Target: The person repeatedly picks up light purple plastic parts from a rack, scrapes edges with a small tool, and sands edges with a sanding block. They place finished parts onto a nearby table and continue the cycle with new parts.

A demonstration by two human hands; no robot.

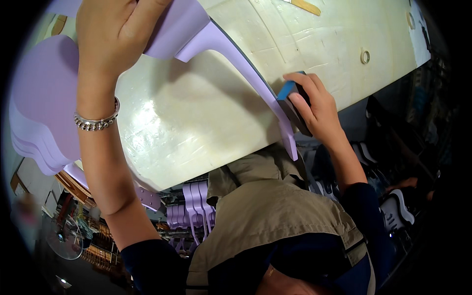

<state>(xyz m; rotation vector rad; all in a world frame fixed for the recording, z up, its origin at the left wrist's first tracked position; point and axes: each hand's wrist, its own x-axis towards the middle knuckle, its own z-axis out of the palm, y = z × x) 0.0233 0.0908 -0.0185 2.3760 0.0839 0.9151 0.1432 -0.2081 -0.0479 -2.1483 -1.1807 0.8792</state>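
Note:
A lilac guitar or ukulele [184, 24] lies on its side at the table's upper edge, its neck [250, 73] running down to the right with a thin dark strip along one side. My left hand [110, 37] grips the instrument's body; its fingertips are cut off by the picture's top. In my right hand [317, 105] is a dark sanding block [295, 108] with a blue side, fingers and thumb closed round it. The block sits against the dark-edged side of the neck, near the headstock [289, 140].
Stacked lilac instrument bodies [44, 98] stand at the left. On the pale covered table [177, 142] lie a tape roll [365, 56] and a wooden-handled tool [306, 7]. More lilac necks [196, 206] hang below the table's near edge. Shoes [396, 211] show at the lower right.

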